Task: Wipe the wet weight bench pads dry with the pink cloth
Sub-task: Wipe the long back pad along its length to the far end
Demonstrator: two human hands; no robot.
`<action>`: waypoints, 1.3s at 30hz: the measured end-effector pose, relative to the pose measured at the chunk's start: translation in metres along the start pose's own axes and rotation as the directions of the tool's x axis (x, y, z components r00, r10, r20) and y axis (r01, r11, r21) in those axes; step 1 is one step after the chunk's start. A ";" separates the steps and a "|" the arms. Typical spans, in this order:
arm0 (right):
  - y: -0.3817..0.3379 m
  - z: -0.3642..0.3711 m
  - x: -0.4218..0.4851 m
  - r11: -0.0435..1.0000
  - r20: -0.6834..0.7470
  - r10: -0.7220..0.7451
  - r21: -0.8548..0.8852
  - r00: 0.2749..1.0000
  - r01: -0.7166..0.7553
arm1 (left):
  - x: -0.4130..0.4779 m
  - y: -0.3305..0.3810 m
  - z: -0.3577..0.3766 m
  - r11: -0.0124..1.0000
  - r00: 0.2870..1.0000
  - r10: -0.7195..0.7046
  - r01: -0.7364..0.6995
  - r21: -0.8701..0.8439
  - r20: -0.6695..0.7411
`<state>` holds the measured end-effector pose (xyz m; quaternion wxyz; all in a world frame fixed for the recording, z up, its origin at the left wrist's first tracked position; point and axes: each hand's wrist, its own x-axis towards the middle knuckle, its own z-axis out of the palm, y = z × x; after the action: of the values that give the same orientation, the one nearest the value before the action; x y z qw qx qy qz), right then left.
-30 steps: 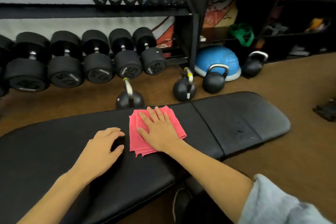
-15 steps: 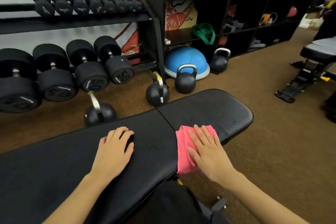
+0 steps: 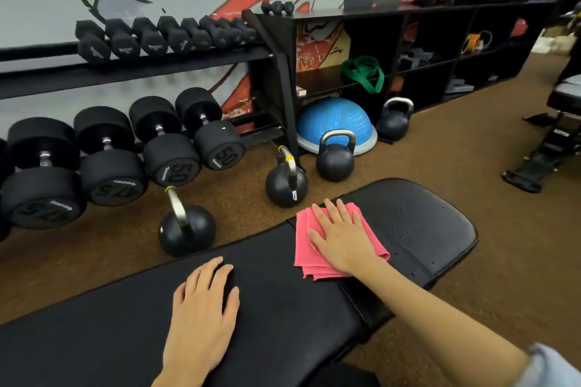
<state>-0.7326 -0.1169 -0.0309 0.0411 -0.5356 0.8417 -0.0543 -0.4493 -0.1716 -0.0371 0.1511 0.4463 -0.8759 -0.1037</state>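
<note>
A black weight bench runs from lower left to right, with a long back pad and a shorter seat pad that carries small water drops. The folded pink cloth lies across the seam between the two pads. My right hand presses flat on the cloth, fingers spread toward the far edge. My left hand rests palm down on the back pad, fingers slightly curled, holding nothing.
Beyond the bench stand three kettlebells on the brown floor, with a dumbbell rack and a blue balance dome behind. A black shelf unit lines the wall. Another bench stands at far right.
My right hand has slid the pink cloth from the bench's near edge back up toward the far edge, over the seam. The left hand stays planted on the back pad.
</note>
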 end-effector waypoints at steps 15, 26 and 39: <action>0.021 -0.008 -0.087 0.969 0.035 -0.245 -0.029 0.969 0.246 | 0.002 -0.001 -0.006 1.000 1.000 0.011 -0.011 0.005 -0.011; 0.052 -0.010 -0.021 0.996 0.033 -0.050 -0.071 0.998 0.052 | 0.001 0.002 -0.003 1.000 1.000 -0.002 0.002 0.009 -0.005; -0.074 0.009 -0.052 0.948 0.052 -0.315 -0.032 0.947 0.317 | 0.002 0.000 -0.005 1.000 1.000 0.006 -0.006 -0.013 -0.008</action>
<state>-0.6431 -0.1012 -0.0289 0.0406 -0.6654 0.7447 -0.0308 -0.4487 -0.1732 -0.0323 0.1575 0.4432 -0.8759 -0.1072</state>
